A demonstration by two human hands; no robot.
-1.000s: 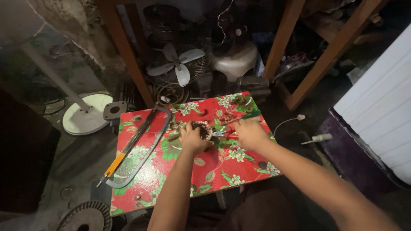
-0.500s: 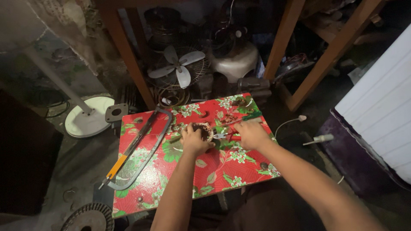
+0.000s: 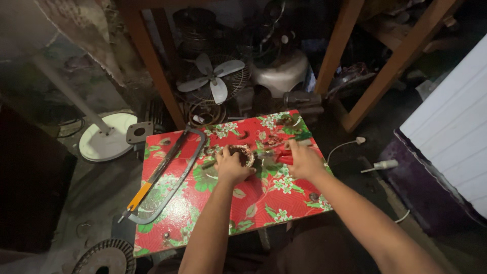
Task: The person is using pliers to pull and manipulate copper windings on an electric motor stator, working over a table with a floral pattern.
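Note:
My left hand (image 3: 231,166) rests on a small round coil-like metal part (image 3: 244,153) on a low table covered with a red floral cloth (image 3: 264,200); its fingers curl around the part's near side. My right hand (image 3: 303,160) sits just to the right, closed on a red-handled hand tool (image 3: 282,156) whose tip points left toward the round part. A second tool with a green handle (image 3: 300,137) lies just beyond my right hand.
A hacksaw with an orange handle (image 3: 163,178) lies along the table's left side. Behind the table stand a fan blade with grille (image 3: 213,81), a white fan base (image 3: 106,142), wooden frame legs (image 3: 152,61) and a pale housing (image 3: 281,73). A white corrugated panel (image 3: 451,137) is at right.
Both hands stay at the round part with only small shifts. The view has drifted slightly.

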